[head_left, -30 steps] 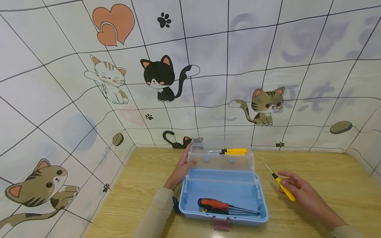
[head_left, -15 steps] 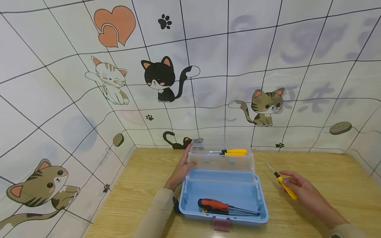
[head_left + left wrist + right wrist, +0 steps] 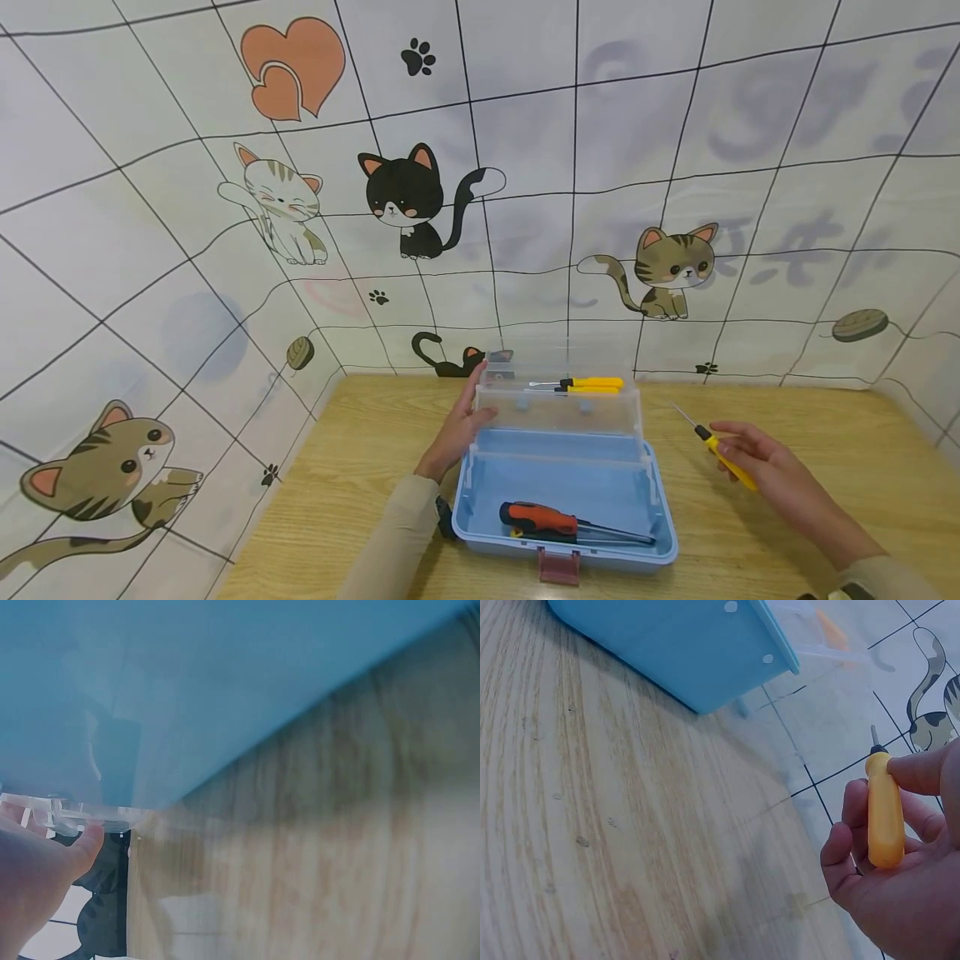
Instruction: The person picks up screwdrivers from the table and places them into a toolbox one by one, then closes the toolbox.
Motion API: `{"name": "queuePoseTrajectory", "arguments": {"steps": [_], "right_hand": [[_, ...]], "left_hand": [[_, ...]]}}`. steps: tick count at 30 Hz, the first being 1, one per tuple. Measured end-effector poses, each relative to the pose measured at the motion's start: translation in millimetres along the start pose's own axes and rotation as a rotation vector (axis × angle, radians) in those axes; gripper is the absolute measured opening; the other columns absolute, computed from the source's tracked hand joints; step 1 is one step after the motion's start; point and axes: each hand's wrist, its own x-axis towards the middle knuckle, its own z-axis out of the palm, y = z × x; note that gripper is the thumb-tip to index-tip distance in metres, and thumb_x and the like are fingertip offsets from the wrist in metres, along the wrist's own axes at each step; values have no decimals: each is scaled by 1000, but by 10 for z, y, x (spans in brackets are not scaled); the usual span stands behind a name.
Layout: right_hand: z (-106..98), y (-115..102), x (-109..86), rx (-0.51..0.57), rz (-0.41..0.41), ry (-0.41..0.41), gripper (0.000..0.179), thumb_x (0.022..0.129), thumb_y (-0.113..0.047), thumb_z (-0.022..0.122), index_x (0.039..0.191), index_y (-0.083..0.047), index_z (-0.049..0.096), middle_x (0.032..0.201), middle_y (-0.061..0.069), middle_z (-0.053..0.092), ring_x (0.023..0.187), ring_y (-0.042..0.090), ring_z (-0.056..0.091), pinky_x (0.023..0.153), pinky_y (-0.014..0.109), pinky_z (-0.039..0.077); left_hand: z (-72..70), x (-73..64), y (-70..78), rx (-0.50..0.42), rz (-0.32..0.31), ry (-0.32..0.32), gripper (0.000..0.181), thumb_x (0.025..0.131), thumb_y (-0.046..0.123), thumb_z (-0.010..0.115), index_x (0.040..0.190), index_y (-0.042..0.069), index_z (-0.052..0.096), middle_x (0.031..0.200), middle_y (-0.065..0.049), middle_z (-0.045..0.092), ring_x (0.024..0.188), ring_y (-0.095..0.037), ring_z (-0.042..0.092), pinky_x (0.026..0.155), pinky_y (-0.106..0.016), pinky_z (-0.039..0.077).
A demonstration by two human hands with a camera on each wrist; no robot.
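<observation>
My right hand [image 3: 780, 475] holds a small screwdriver [image 3: 886, 814] by its yellow handle, thumb on one side and fingers on the other. Its thin shaft points up and left, to the right of a light-blue toolbox [image 3: 562, 479] that stands open. With my left hand [image 3: 457, 429] I grip the left edge of the toolbox's clear plastic lid [image 3: 555, 417], the thumb in front. In the left wrist view the thumb [image 3: 88, 847] shows by the clear plastic. Two yellow-handled screwdrivers [image 3: 596, 383] lie in the clear upper part. A red-and-black screwdriver [image 3: 543, 517] lies in the blue base.
Under the red-and-black screwdriver is another dark tool, mostly covered. A mauve latch [image 3: 558, 567] hangs at the toolbox's front. The wooden table [image 3: 360, 433] reaches back to a cat-patterned sheet [image 3: 525, 125] behind and at the left.
My right hand has moved slightly to the right and up with the yellow-handled screwdriver. The left hand and the toolbox stay in place.
</observation>
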Motion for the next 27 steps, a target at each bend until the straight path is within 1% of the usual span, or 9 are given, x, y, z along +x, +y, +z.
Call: {"name": "queuePoseTrajectory", "arguments": {"steps": [4,7,12,17,23,27], "right_hand": [[-25,-16,6,7,-9,4,51,98,-38,46,136,-7,36,111,12,57,86,27,54,68,32,49],[-41,-34,4,8,-14,6,52,97,-39,47,136,-6,36,110,7,58,86,26,54,69,32,49],[-57,-85,-12,-12,-30,7,50,98,-38,46,134,-5,38,108,5,59,85,27,54,68,33,49],[-59,-121,-1,-34,-32,12,49,97,-38,47,133,-6,40,106,2,59,85,25,55,68,33,49],[-32,-148,19,-14,-37,15,46,97,-35,48,132,-6,40,102,-2,59,83,24,55,67,32,48],[-17,-135,22,-1,-58,16,45,98,-33,48,131,-5,41,100,-3,59,81,23,54,66,31,48]], "left_hand": [[4,-1,0,-2,9,1,71,97,9,45,148,38,6,152,-4,17,130,-32,36,96,-54,40],[7,-1,1,3,20,2,72,97,9,46,149,37,6,152,-6,17,130,-33,35,96,-54,40],[7,-3,8,7,16,4,71,97,9,46,149,38,6,150,-7,19,127,-34,39,93,-54,42],[0,-3,2,7,10,2,71,97,9,45,149,38,6,151,-7,18,127,-34,39,93,-54,43],[-7,9,-16,17,13,11,72,96,9,46,149,37,7,152,-7,17,128,-35,38,92,-54,43],[-8,11,-31,5,21,15,72,96,8,47,149,37,7,151,-7,20,126,-34,41,91,-52,44]]}}
